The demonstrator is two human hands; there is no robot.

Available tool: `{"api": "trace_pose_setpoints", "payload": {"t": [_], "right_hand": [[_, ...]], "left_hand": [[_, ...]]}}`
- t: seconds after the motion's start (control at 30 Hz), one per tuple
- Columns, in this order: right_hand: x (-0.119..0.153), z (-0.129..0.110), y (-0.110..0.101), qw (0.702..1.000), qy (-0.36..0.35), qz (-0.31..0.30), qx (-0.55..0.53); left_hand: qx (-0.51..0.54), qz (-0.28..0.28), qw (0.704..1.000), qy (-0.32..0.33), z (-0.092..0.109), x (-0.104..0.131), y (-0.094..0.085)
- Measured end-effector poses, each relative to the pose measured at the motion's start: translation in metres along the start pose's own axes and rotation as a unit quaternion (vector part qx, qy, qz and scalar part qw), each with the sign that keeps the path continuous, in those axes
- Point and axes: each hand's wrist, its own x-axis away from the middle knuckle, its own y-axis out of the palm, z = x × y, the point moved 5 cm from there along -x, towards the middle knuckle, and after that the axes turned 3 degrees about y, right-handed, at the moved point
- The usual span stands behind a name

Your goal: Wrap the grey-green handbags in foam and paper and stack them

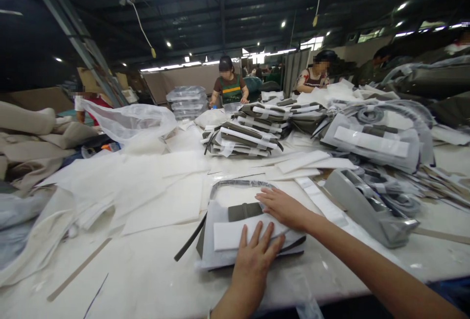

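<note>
A dark olive bag [245, 211] lies on the white table in front of me, with white foam sheet over it and its wrapped handle arching at the far side. My left hand [254, 255] rests flat on a white foam strip [227, 235] across the bag, fingers spread. On the bag's right upper part, near the handle's end, lies my right hand [282, 206], its fingers stretched out toward the left. A dark strap [189, 238] sticks out from the bag's left side onto the table.
White sheets [165, 196] spread over the left. Stacked wrapped bags [242, 140] stand ahead, another wrapped bag [370, 142] at right. A grey tape dispenser [367, 211] sits right of my hands. Two people [229, 86] work across the table; others are farther off.
</note>
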Motion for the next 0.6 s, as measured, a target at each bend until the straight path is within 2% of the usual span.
{"api": "trace_pose_setpoints", "payload": {"t": [0.07,0.17,0.27,0.43,0.6], "right_hand": [[-0.008,0.004,0.014,0.999,0.003,-0.050,0.016],[-0.006,0.004,0.023,0.998,0.021,-0.052,0.030],[-0.003,0.000,0.026,0.998,0.039,-0.042,0.040],[0.003,0.004,0.029,0.999,0.034,-0.030,0.013],[0.035,0.011,0.024,0.995,0.051,0.015,-0.080]], "left_hand": [[-0.004,0.037,0.999,0.000,-0.001,0.000,0.000],[-0.006,0.078,0.997,0.007,-0.001,0.000,-0.002],[-0.013,0.091,0.996,0.006,-0.001,-0.001,-0.004],[-0.013,0.069,0.997,0.023,0.000,0.000,-0.004],[0.012,0.039,0.998,0.038,-0.001,0.001,-0.002]]}}
